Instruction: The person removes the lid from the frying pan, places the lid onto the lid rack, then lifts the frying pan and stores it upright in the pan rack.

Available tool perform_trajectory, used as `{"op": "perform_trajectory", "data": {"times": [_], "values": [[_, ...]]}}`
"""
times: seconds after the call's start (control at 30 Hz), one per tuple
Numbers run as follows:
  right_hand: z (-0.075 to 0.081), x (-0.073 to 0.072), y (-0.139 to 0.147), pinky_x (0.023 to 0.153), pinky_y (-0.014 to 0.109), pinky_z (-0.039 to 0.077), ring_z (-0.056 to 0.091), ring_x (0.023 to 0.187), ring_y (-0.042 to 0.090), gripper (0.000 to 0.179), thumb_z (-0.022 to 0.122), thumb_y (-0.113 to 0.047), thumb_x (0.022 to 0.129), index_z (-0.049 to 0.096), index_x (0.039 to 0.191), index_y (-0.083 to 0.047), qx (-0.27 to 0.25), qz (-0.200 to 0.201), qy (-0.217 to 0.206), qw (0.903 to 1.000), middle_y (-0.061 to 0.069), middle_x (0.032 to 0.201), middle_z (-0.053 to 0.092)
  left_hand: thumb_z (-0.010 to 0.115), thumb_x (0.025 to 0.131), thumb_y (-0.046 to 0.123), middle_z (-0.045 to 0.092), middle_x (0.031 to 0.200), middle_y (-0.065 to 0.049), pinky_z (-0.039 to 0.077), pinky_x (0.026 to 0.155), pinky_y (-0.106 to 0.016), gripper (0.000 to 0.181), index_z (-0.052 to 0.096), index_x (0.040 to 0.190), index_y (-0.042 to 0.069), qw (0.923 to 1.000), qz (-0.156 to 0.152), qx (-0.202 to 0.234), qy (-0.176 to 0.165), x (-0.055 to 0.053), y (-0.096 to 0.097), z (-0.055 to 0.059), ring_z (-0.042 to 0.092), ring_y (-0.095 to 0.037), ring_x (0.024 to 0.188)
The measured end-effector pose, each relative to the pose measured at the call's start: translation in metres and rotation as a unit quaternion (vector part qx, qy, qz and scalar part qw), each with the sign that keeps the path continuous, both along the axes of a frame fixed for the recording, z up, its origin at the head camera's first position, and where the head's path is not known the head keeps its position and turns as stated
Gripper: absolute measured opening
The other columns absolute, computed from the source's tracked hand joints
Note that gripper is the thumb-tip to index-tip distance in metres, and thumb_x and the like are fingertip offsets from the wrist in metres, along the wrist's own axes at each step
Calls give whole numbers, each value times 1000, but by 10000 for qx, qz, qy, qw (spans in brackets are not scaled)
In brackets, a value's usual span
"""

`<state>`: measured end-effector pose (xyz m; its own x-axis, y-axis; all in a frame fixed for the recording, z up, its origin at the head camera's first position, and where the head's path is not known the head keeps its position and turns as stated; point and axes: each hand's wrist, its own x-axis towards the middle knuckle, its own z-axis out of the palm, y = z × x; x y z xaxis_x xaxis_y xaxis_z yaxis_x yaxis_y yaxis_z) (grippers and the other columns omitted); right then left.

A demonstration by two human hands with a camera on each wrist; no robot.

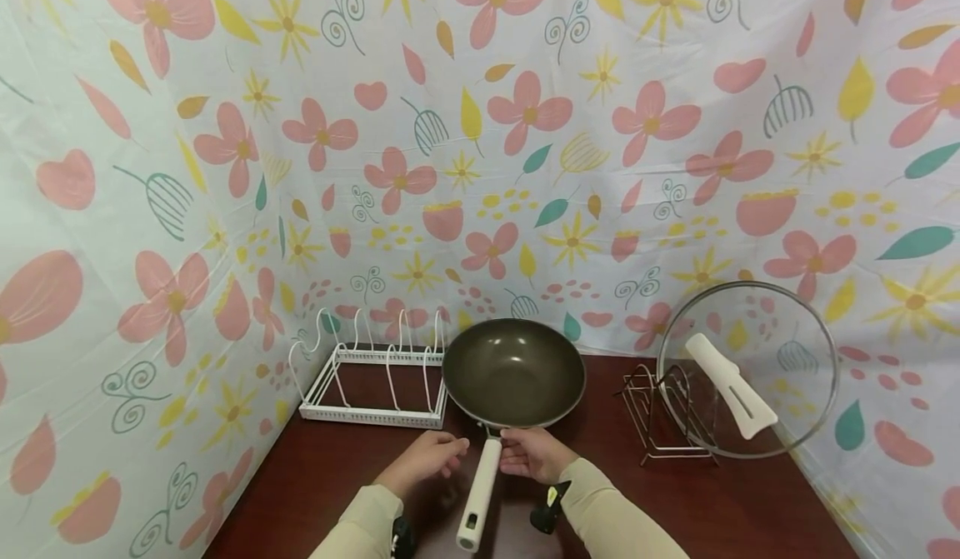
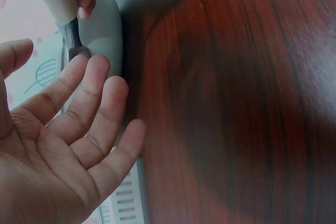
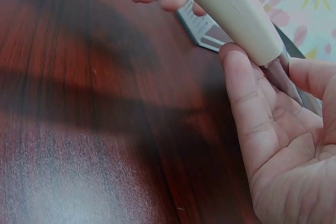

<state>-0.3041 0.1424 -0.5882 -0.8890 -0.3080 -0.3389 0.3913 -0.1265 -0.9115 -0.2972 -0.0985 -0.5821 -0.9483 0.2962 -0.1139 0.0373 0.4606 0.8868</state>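
Observation:
A dark wok with a long cream handle sits mid-table, its handle angled toward me. Close to where the handle meets the metal neck, my right hand pinches it between thumb and fingers. The right wrist view shows that hand with the thumb by the neck and a fingertip against the underside of the handle. To the left of the handle is my left hand, holding nothing. Its fingers are spread and loosely bent in the left wrist view, fingertips near the wok's neck.
A white wire rack with upright loops stands left of the wok, near its rim. At the right, a glass lid with a cream handle leans in a small metal wire stand. Flower-printed sheets hang behind the dark red wooden table.

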Motion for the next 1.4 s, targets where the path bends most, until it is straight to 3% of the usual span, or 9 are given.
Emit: {"op": "perform_trajectory", "data": {"times": [0.13, 0.3, 0.67, 1.07, 1.4], "values": [[1, 0, 2, 74, 34, 60, 66, 73, 17, 17, 60, -19, 100, 62, 97, -2, 17, 36, 14, 10000, 9, 85, 64, 63, 98, 40, 69, 79, -6, 55, 57, -36, 39, 73, 101, 3, 9987, 157, 223, -426, -1, 12, -2, 62, -16, 61], [3, 2, 5, 72, 32, 60, 68, 72, 16, 18, 60, -19, 101, 64, 98, -2, 11, 73, -1, 10000, 7, 82, 66, 64, 96, 43, 71, 80, -6, 56, 56, -37, 42, 73, 103, 2, 9946, 110, 648, -808, -2, 28, -2, 62, -14, 59], [5, 4, 13, 72, 32, 59, 68, 71, 16, 20, 62, -19, 99, 65, 102, 0, 209, 31, 71, 9998, 9, 84, 67, 66, 96, 34, 71, 86, -11, 61, 61, -44, 37, 69, 107, -2, 9809, 161, 1435, -1305, -3, 56, 0, 69, -19, 64], [10, 10, 22, 73, 34, 60, 69, 73, 17, 28, 60, -23, 101, 65, 108, 4, 660, 69, 175, 9976, 11, 87, 69, 69, 95, 25, 69, 82, -10, 61, 63, -42, 28, 67, 102, -2, 9787, 259, 1498, -1382, -2, 72, -2, 66, -18, 63], [16, 11, 32, 80, 42, 59, 72, 87, 27, 55, 47, -34, 106, 52, 124, 19, 874, 142, 257, 9957, 24, 104, 68, 69, 96, 25, 70, 83, -9, 61, 64, -40, 24, 64, 98, 2, 9756, 204, 1568, -1523, -1, 81, 1, 66, -17, 65]]}}
